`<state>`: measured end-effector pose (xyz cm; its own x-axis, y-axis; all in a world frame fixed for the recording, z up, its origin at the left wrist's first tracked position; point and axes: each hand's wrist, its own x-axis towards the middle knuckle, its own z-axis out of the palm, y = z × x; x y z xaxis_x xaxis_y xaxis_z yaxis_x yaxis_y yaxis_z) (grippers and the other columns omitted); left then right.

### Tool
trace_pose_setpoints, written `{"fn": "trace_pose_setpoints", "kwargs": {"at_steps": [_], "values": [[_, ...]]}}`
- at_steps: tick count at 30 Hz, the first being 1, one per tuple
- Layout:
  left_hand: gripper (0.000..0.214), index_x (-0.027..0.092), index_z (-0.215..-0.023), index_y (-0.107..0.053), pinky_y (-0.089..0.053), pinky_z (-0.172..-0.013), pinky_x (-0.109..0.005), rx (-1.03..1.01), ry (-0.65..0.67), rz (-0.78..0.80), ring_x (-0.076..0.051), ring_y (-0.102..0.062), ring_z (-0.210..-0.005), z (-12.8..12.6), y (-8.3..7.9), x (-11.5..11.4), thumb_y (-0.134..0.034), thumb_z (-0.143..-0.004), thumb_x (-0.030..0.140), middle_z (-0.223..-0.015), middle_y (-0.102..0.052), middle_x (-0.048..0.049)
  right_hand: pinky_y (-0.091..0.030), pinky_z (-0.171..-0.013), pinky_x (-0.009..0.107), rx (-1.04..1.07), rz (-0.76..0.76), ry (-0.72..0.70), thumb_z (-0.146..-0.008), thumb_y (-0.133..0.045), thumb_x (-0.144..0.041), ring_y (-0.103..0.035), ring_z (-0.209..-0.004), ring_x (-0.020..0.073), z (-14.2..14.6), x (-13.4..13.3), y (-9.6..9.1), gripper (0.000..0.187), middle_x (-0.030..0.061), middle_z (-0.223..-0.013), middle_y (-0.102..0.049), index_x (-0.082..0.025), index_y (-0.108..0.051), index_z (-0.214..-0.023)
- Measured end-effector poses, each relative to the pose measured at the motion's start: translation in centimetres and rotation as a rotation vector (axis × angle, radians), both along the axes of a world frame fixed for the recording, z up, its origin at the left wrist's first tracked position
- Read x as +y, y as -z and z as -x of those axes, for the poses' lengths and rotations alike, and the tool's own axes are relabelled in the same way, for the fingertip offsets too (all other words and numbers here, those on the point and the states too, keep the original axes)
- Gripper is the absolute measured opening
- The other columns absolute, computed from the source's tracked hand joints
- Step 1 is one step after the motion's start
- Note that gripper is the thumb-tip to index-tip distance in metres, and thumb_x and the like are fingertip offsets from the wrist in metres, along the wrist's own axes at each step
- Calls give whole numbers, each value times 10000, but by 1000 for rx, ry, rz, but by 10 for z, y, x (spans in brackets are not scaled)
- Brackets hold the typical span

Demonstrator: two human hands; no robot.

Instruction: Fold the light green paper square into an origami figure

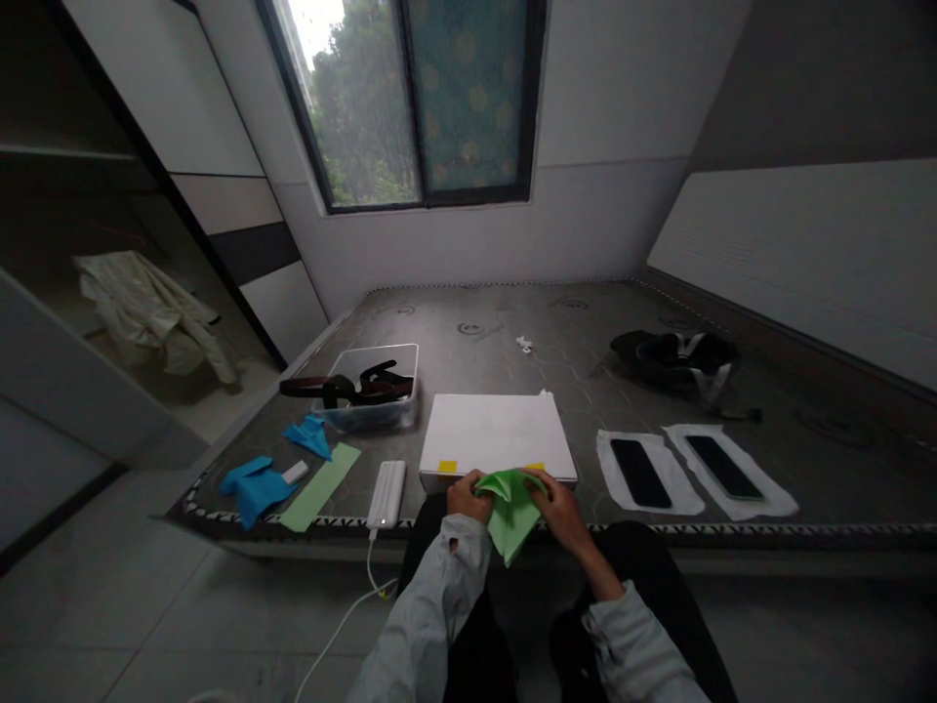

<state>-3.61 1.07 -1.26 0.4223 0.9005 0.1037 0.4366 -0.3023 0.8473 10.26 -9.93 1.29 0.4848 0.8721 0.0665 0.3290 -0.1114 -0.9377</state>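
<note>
While left fingers (468, 494) and right fingers (550, 490) pinch its edges, green paper (510, 519) hangs between.

Dim interior, glare through window (419, 107).

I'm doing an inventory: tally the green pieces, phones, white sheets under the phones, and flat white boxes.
Green pieces: 2
Phones: 2
White sheets: 2
Flat white boxes: 1
Total: 7
</note>
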Motion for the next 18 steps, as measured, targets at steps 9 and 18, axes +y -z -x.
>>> {"fn": "trace_pose_setpoints", "kwargs": {"at_steps": [9, 18], "values": [[74, 160, -577, -606, -313, -514, -169, 53, 53, 115, -96, -474, -543, -4, 1, 7, -598, -649, 176, -465, -449, 65, -472, -840, 372, 70, 11, 6, -839, -446, -566, -623, -981, 271, -2, 0, 6, 537, 98, -1094, -675, -172, -609, -1166], [435, 209, -990, -651, -452, -628, -201, -156, 175, 76, -152, -647, -687, 2, -4, -3, -468, -615, 88, -746, -713, 21, -460, -879, 391, 303, 28, -203, -842, -368, -635, -557, -1094, 250, -2, -6, -1, 607, 69, -1258, -574, -253, -488, -1298]]}}
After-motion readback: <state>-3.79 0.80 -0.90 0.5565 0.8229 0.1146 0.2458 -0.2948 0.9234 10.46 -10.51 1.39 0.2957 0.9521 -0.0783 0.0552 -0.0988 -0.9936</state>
